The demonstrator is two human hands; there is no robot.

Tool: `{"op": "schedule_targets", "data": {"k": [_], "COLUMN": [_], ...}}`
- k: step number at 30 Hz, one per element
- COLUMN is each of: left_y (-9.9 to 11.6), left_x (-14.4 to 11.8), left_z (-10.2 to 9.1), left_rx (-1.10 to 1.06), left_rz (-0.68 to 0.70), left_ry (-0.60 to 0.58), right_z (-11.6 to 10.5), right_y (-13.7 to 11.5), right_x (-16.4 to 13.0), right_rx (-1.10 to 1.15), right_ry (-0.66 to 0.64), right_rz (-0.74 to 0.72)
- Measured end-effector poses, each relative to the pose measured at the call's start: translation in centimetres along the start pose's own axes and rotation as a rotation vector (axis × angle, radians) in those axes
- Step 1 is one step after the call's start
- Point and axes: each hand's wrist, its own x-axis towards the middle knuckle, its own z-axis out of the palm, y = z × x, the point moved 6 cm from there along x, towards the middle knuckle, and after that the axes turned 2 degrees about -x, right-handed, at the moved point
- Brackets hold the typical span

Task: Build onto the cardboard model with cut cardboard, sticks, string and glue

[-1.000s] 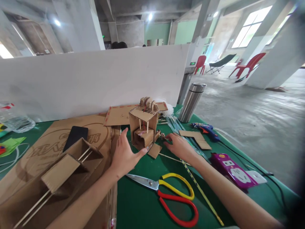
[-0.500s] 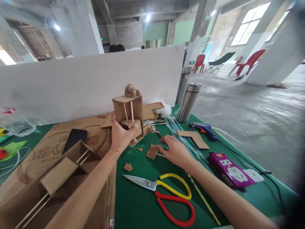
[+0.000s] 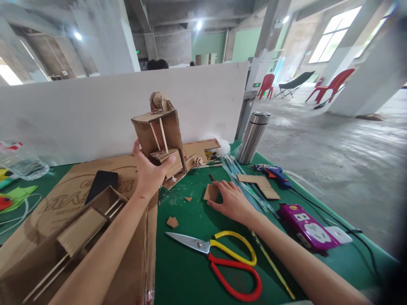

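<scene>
My left hand [image 3: 151, 173] is wrapped round the lower part of a cardboard box model [image 3: 173, 131], its thumb across the front. Two wooden sticks and a red wire run down inside the model, and a round cardboard piece [image 3: 160, 101] sits on its top. My right hand [image 3: 233, 201] is low over the green tabletop, with thumb and fingers closed at the edge of a small cardboard piece [image 3: 210, 192]. Scissors [image 3: 203, 246] with one yellow and one red handle lie in front of me, blades pointing left.
A larger cardboard box [image 3: 127, 254] with sticks fills the left front, beside a black phone [image 3: 102, 184]. To the right are a steel flask [image 3: 254, 137], an L-shaped cardboard piece [image 3: 259, 185], a blue glue gun [image 3: 273, 174] and a purple power strip [image 3: 307, 228]. A white panel [image 3: 95, 114] stands behind.
My left hand has shifted the box model left and towards me, off its former place. The small cardboard piece at my right hand has turned and moved slightly right and away.
</scene>
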Motion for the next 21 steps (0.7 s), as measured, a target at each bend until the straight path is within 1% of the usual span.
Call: {"op": "schedule_targets", "data": {"k": [3,6,9,11,13,15,17,19,21], "left_y": [0.0,0.3,0.8,0.8,0.6,0.3,-0.1,-0.4,-0.8], "left_x": [-0.3,-0.7,-1.4,-2.0,-2.7,-3.6,-4.4,-5.3,-6.2], "left_z": [-0.1,-0.6,-1.1,-1.4,-1.7,-2.0,-2.1,-2.0,-1.7], "left_rx": [-0.008,0.031,0.072,0.106,0.145,0.171,0.190,0.216,0.245], "left_rz": [-0.002,-0.005,0.006,-0.007,-0.038,-0.073,-0.101,-0.115,-0.128], "left_ry": [0.006,0.018,-0.001,-0.010,-0.007,-0.004,-0.006,-0.015,-0.039], "right_z": [-0.2,-0.1,0.8,1.4,1.8,1.6,0.8,-0.1,-0.9], "right_y": [-1.0,-3.8,-6.9,-8.3,-9.0,-8.9,-7.9,-5.9,-3.0], "right_x": [0.1,0.9,2.3,3.2,3.6,3.4,2.8,2.0,1.7], "right_rx": [-0.015,-0.023,-0.038,-0.043,-0.030,0.001,0.052,0.121,0.199], "right_ry": [-0.004,-0.033,-0.101,-0.141,-0.168,-0.177,-0.173,-0.156,-0.127], "right_rz": [-0.031,-0.118,-0.212,-0.245,-0.258,-0.254,-0.232,-0.180,-0.078]}}
